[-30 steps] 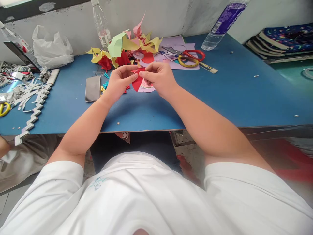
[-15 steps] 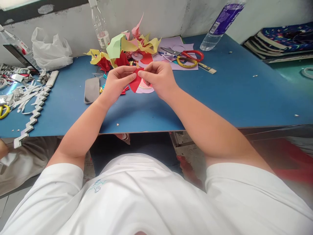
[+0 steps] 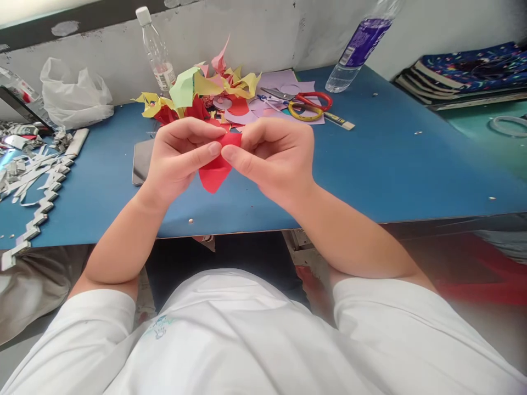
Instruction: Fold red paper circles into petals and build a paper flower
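A piece of red paper is held up above the blue table between my two hands. My left hand pinches its left side between thumb and fingers. On the other side my right hand pinches the upper right edge, the two thumbs almost touching. The paper's lower end hangs down in a blunt point. Behind my hands lies a heap of yellow, green, pink and red paper scraps. A smartphone lies partly hidden behind my left hand.
Scissors with red and yellow handles lie on purple paper, beside a cutter knife. A purple-labelled bottle and a clear bottle stand near the wall. Left are a plastic bag and a folded-paper chain.
Both hands have come closer to me with the red paper, which looks larger and hangs lower. The view has shifted slightly. Both pinches hold.
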`<state>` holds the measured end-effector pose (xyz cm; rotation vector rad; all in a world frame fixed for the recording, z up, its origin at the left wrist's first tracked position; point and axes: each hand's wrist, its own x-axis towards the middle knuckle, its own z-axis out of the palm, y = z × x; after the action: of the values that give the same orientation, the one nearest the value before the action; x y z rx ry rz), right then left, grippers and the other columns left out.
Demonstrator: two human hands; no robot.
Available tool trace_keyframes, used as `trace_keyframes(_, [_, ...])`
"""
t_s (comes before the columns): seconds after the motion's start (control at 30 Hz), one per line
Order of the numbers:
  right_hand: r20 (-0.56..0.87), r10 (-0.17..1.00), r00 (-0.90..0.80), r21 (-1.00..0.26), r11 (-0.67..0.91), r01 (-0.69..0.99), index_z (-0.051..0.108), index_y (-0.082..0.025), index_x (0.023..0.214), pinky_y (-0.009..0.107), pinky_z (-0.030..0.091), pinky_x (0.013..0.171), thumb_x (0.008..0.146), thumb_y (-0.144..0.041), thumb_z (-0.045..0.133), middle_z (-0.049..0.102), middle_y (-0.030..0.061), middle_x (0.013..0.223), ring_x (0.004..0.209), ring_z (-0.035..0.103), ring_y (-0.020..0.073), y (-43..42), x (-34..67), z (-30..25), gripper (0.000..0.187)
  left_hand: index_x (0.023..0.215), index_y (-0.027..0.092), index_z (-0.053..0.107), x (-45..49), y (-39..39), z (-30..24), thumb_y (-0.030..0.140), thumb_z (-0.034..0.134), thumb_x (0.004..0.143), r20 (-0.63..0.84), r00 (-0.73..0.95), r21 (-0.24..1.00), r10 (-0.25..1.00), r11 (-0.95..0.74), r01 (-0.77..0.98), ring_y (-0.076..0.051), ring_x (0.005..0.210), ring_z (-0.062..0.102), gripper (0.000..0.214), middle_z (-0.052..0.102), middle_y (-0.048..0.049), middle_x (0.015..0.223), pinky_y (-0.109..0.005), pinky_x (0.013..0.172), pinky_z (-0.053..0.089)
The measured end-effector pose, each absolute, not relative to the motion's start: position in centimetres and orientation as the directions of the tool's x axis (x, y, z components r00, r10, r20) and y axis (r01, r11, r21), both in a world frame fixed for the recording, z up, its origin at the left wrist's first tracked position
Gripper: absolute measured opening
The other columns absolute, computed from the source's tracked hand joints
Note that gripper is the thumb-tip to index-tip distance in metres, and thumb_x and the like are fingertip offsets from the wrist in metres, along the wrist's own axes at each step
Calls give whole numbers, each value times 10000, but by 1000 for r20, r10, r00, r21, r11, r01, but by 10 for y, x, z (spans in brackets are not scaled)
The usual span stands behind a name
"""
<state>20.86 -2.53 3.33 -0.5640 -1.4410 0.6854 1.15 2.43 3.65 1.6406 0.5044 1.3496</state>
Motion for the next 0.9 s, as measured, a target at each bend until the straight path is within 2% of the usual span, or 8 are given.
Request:
trace_keyframes(0.13, [755, 653, 52, -652, 757, -45, 625, -296, 770, 406, 572, 629, 1053, -906, 1007, 579, -11, 742, 678, 553, 205, -29, 205, 37, 774, 1016, 293, 910, 10, 31, 35, 755, 1220, 845, 577, 321, 816, 751, -508, -277, -285, 950, 957, 582, 906, -6, 994, -410, 795, 824])
trace_keyframes(0.23, [783, 616, 79, -618, 786, 1, 660, -301, 803, 413, 579, 622, 1107, -996, 882, 597, 6, 763, 684, 581, 216, -31, 203, 37, 790, 1014, 286, 893, 8, 38, 33, 659, 1268, 819, 549, 339, 835, 764, -482, -266, -303, 961, 947, 564, 927, -28, 1004, -416, 812, 814])
trace_keyframes(0.43, [781, 602, 164, -622, 772, 129, 621, -324, 822, 466, 588, 610, 1083, -1109, 763, 618, 44, 768, 701, 618, 273, -39, 201, 37, 839, 1028, 275, 924, 12, 35, 34, 705, 1253, 821, 598, 324, 798, 733, -510, -319, -269, 930, 942, 580, 894, -20, 1003, -410, 794, 817])
trace_keyframes(0.57, [817, 559, 143, -575, 808, 128, 619, -316, 828, 468, 567, 666, 1149, -1022, 773, 588, 31, 776, 696, 587, 264, -33, 202, 31, 790, 1054, 261, 930, 9, 30, 36, 619, 1237, 895, 559, 353, 826, 750, -468, -314, -262, 977, 950, 497, 920, -22, 1065, -400, 860, 830])
trace_keyframes(0.67, [858, 479, 186, -496, 866, 61, 654, -305, 817, 428, 506, 651, 1264, -818, 753, 562, 0, 749, 638, 513, 221, -23, 202, 25, 688, 1040, 248, 904, 4, 32, 34, 566, 1271, 852, 502, 345, 860, 793, -413, -300, -299, 1010, 960, 521, 909, -27, 1038, -424, 892, 833])
trace_keyframes(0.77, [844, 477, 246, -489, 872, -12, 767, -320, 889, 422, 506, 621, 1335, -616, 676, 604, -3, 752, 617, 561, 224, -19, 205, 24, 543, 1088, 231, 909, 2, 35, 32, 509, 1255, 895, 461, 314, 879, 830, -381, -285, -364, 1117, 964, 484, 892, -48, 1022, -478, 946, 834])
trace_keyframes(0.83, [837, 498, 225, -512, 859, 6, 811, -331, 948, 446, 587, 666, 1332, -636, 700, 665, 8, 806, 667, 636, 243, -21, 208, 25, 503, 1096, 234, 915, 2, 36, 31, 503, 1246, 913, 487, 302, 866, 820, -408, -289, -368, 1127, 958, 464, 896, -54, 1026, -480, 951, 829])
trace_keyframes(0.9, [833, 532, 154, -546, 835, 70, 788, -318, 946, 479, 682, 776, 1284, -771, 774, 717, 30, 887, 760, 697, 264, -23, 208, 24, 565, 1091, 241, 926, 4, 35, 32, 533, 1264, 878, 563, 300, 817, 770, -466, -339, -349, 1094, 954, 495, 907, -57, 1042, -461, 938, 829])
